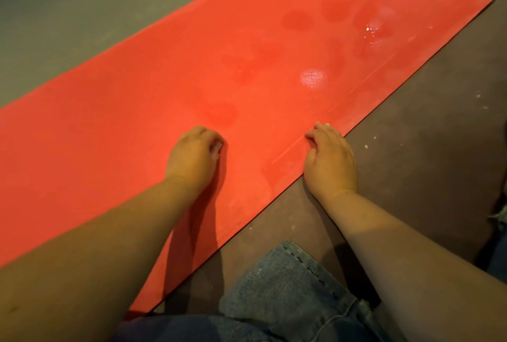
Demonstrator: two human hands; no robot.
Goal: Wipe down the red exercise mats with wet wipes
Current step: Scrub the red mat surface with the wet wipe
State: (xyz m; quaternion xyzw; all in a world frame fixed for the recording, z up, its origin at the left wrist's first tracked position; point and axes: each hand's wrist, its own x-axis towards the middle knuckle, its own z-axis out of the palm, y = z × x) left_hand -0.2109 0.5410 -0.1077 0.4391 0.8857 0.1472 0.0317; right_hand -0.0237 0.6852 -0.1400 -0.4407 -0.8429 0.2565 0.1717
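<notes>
A long red exercise mat (170,72) lies diagonally across the floor, with darker wet patches and shiny spots toward its far right end. My left hand (193,157) rests knuckles-up on the mat's middle. Its fingers are curled under, and a small pale bit of wet wipe (219,145) shows at the fingertips; the rest of the wipe is hidden. My right hand (330,161) lies across the mat's near long edge. Its bent fingertips touch the mat surface and it holds nothing that I can see.
Grey-green floor (68,12) lies beyond the mat. Brown floor (411,135) with pale specks lies on the near right side. My denim-clad knee (288,292) is at the bottom, close to the mat's edge.
</notes>
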